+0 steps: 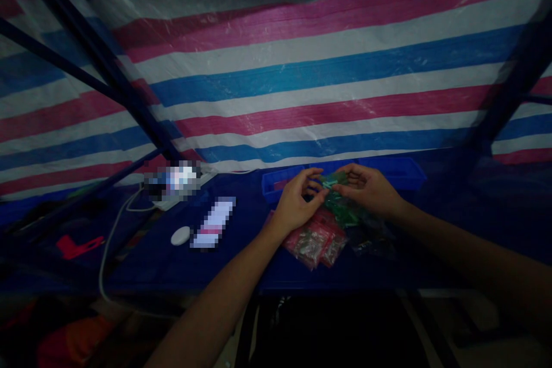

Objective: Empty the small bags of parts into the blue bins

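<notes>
While our left hand (pixel 297 200) and right hand (pixel 368 188) come together fingertip to fingertip, we pinch the green bag (pixel 341 210) between them, just beyond the red packets (pixel 313 241).
Neither hand is plainly nearer; the bag sags towards the packets' right side, its long axis too crumpled for us to tell. Beyond the packets, our blue tray (pixel 407 182) rests on the desk (pixel 172 267).

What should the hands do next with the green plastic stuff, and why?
Maybe gently spread the green plastic a little. The left hand and right hand both seem to hold it, close together, and small pale pieces show between them, hard to make out in the bunched plastic. It's too dark to tell whether there's an opening.
</notes>
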Demonstrator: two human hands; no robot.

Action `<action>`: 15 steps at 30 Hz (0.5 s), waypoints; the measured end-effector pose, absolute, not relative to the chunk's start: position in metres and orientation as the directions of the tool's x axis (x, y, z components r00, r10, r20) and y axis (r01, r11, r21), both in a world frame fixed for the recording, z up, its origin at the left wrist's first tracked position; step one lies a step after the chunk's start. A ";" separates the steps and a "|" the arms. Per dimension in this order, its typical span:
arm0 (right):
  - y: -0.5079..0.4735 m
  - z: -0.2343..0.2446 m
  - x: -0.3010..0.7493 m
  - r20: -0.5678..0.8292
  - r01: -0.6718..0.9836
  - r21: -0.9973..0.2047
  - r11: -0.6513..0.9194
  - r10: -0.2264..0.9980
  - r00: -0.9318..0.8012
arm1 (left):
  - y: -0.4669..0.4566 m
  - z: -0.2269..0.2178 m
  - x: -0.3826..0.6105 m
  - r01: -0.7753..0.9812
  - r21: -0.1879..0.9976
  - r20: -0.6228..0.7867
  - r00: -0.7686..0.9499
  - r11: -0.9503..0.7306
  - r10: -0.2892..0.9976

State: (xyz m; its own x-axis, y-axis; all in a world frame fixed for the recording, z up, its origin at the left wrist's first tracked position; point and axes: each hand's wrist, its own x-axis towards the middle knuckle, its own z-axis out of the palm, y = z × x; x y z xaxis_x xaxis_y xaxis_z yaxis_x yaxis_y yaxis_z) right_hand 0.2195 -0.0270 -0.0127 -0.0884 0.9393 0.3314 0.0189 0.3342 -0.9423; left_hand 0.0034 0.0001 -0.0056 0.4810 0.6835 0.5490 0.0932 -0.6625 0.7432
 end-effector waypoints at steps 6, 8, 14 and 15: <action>-0.022 -0.017 0.221 0.388 0.035 -0.921 0.387 0.919 0.061 | -0.002 -0.001 0.002 0.164 0.608 0.637 0.483 -0.776 0.601; -0.026 -0.014 0.220 0.385 0.022 -0.922 0.386 0.923 -0.019 | -0.003 -0.001 0.003 0.144 0.607 0.620 0.530 -0.782 0.579; -0.038 -0.004 0.214 0.341 -0.010 -0.937 0.348 0.913 -0.222 | -0.003 0.005 0.001 0.207 0.605 0.591 0.530 -0.769 0.608; -0.038 -0.003 0.214 0.343 0.000 -0.937 0.350 0.918 -0.200 | -0.003 0.006 0.000 0.210 0.609 0.595 0.516 -0.765 0.616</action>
State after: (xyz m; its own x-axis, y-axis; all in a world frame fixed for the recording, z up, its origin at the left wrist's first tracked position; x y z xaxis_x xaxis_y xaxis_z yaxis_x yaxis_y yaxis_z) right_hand 0.2143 -0.0380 -0.0032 -0.2004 0.9178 0.3429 -0.0002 0.3499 -0.9368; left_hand 0.0001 -0.0031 0.0064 0.5160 0.6161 0.5951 0.2104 -0.7646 0.6091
